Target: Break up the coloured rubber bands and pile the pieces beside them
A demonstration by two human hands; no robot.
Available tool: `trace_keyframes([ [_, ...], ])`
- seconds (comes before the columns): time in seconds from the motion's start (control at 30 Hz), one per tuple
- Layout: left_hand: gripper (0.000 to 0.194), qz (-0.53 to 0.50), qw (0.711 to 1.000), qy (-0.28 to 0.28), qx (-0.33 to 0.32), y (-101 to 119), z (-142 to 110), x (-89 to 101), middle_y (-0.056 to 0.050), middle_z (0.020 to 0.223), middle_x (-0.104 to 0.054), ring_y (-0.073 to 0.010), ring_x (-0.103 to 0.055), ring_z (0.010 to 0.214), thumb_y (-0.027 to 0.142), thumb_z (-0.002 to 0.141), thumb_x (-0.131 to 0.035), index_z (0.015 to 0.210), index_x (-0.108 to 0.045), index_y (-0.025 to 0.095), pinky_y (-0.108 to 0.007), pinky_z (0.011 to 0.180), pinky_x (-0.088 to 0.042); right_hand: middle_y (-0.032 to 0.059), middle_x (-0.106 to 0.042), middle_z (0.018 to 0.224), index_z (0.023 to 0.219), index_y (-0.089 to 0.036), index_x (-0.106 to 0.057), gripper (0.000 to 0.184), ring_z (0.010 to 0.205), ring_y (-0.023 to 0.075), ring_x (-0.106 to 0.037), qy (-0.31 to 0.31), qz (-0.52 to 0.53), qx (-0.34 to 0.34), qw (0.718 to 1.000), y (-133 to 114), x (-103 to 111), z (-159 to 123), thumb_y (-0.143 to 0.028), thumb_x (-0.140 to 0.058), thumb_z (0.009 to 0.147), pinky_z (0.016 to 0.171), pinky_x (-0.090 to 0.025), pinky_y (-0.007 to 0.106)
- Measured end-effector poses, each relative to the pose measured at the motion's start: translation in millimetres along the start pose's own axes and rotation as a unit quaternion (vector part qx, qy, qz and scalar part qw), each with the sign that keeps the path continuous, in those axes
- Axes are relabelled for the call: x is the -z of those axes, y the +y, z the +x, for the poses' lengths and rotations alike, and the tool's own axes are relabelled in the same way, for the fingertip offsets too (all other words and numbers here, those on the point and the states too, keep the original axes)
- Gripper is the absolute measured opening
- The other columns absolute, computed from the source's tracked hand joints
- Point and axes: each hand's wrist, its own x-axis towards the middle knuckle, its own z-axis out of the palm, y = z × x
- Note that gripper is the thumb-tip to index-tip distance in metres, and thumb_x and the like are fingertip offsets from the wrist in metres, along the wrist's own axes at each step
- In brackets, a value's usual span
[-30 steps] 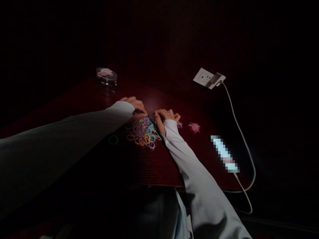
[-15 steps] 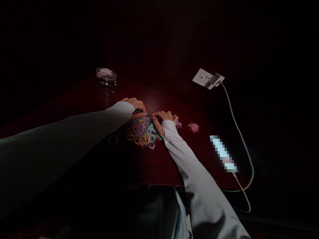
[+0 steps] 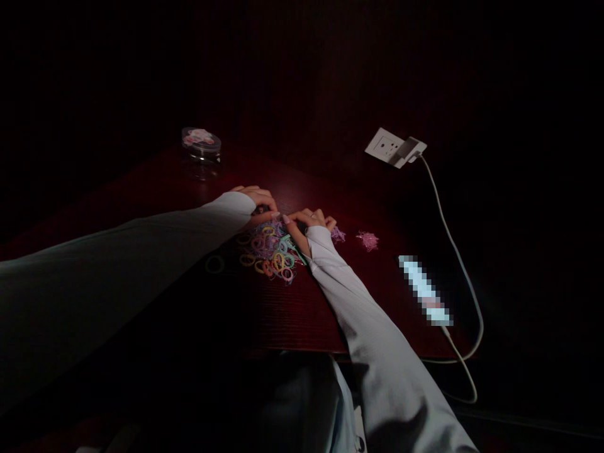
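A heap of small coloured elastic rings (image 3: 270,251) lies on a dark red table (image 3: 292,314). My left hand (image 3: 258,202) rests at the heap's far edge with its fingers curled and pinched at the tips. My right hand (image 3: 309,223) sits just to the right, fingers bent, its fingertips meeting those of the left hand over the heap. What the fingertips pinch is too small and dark to make out. Both arms wear pale long sleeves.
A clear round jar with a flowered lid (image 3: 201,150) stands at the back left. Two small pink clumps (image 3: 367,240) lie right of my right hand. A phone (image 3: 425,290) lies at the right, its white cable (image 3: 453,245) running to a wall socket (image 3: 395,148). One ring (image 3: 214,263) lies apart.
My right hand has shifted slightly left and its fingers have straightened toward the left hand. The left hand has barely moved.
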Motion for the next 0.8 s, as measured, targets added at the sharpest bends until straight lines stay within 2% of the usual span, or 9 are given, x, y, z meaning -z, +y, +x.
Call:
trace_keyframes([
  [0.17,0.034,-0.01,0.999,-0.011,-0.029,3.9,-2.6,5.4,-0.004,0.107,-0.075,-0.0204,-0.061,0.098,0.042,0.096,-0.049,0.102,-0.077,0.023,-0.035,0.091,-0.041,0.0005,-0.073,0.094,0.09,-0.031,-0.079,0.041,0.101,0.0237,-0.056,0.001,0.008,0.003,1.0,-0.5,3.3,0.6,-0.052,-0.047,0.105,0.093,-0.024,0.042],
  [0.3,0.031,-0.01,1.0,-0.004,-0.007,2.2,-1.8,5.0,-0.004,0.106,-0.075,-0.0199,-0.062,0.098,0.041,0.095,-0.052,0.101,-0.077,0.023,-0.035,0.094,-0.04,0.0016,-0.074,0.095,0.09,-0.03,-0.078,0.044,0.099,0.0243,-0.056,0.02,0.022,-0.015,0.999,2.4,5.3,2.3,-0.054,-0.045,0.105,0.093,-0.026,0.042],
  [0.47,0.035,-0.017,0.999,0.012,-0.03,7.3,-5.7,9.5,-0.004,0.107,-0.074,-0.0197,-0.063,0.099,0.041,0.098,-0.047,0.104,-0.076,0.023,-0.034,0.092,-0.041,0.0013,-0.073,0.093,0.086,-0.029,-0.077,0.046,0.098,0.0237,-0.055,0.035,0.019,-0.044,0.998,4.9,5.2,4.4,-0.054,-0.044,0.106,0.093,-0.026,0.042],
  [0.63,0.038,-0.038,0.999,0.023,-0.027,5.2,-3.1,8.8,-0.005,0.108,-0.073,-0.0196,-0.063,0.092,0.043,0.096,-0.048,0.103,-0.077,0.02,-0.035,0.089,-0.042,0.0017,-0.073,0.096,0.088,-0.028,-0.077,0.051,0.101,0.0237,-0.055,0.031,0.046,-0.044,0.997,0.4,14.6,1.8,-0.056,-0.039,0.106,0.094,-0.025,0.042],
  [0.8,0.037,-0.028,0.999,0.041,0.022,1.9,3.7,3.8,-0.003,0.09,-0.073,-0.0205,-0.063,0.09,0.047,0.09,-0.051,0.1,-0.077,0.022,-0.034,0.088,-0.044,0.002,-0.074,0.097,0.091,-0.028,-0.077,0.047,0.103,0.0247,-0.057,0.037,0.051,-0.046,0.997,-0.4,22.0,-0.5,-0.055,-0.042,0.105,0.095,-0.026,0.043],
])
